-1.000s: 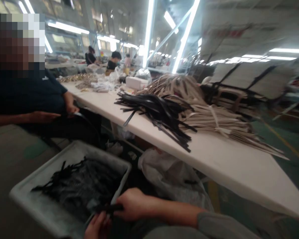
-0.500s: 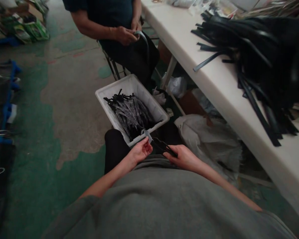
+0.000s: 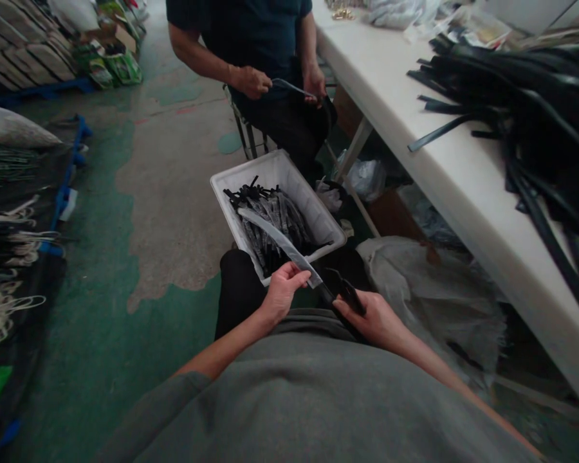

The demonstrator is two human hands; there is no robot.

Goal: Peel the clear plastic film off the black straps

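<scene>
My left hand [image 3: 280, 296] pinches a long translucent plastic sleeve [image 3: 276, 236] near its lower end. The sleeve's far part stretches forward over the white bin [image 3: 229, 222]. My right hand [image 3: 374, 316] is closed around several black straps [image 3: 350, 296] by my lap. One dark strap runs from the right hand to the sleeve's near end; whether its tip is inside cannot be made out. In the bin lie many plastic-covered black straps [image 3: 275, 215].
A co-worker [image 3: 251, 38] sits ahead, both hands on a similar strip. On the right, a white table [image 3: 444, 193] bears a heap of black straps [image 3: 540, 109]. Under it is a whitish plastic sack [image 3: 390, 276]. Blue pallets [image 3: 70, 173] with bundled goods stand to the left.
The plastic sleeve now extends forward over the bin, where before only a short curled end showed by my left hand. The co-worker's hands have moved apart. The view has swung left.
</scene>
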